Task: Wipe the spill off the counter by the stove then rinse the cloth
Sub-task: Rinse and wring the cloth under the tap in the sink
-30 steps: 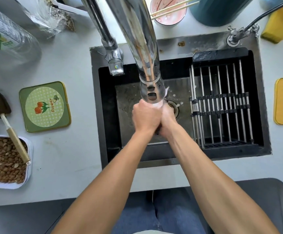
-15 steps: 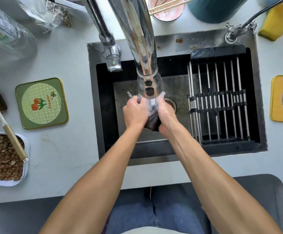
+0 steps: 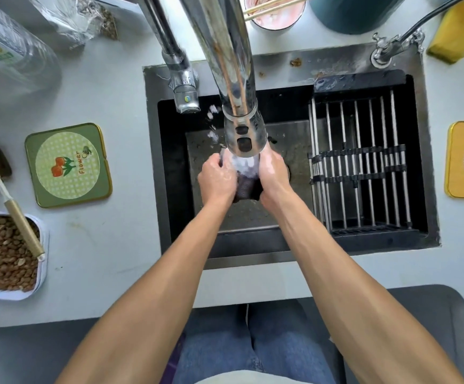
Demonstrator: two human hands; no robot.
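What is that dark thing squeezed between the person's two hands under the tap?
A dark cloth, seen in the head view. The left hand and right hand press it from both sides while water from the faucet runs over it.

Single head-worn wide-angle view, looking steeply down, close above the sink (image 3: 430, 151), faucet (image 3: 233, 79) nearest the lens

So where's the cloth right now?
In the head view, the dark cloth is squeezed between the left hand and right hand, over the sink directly under the running faucet.
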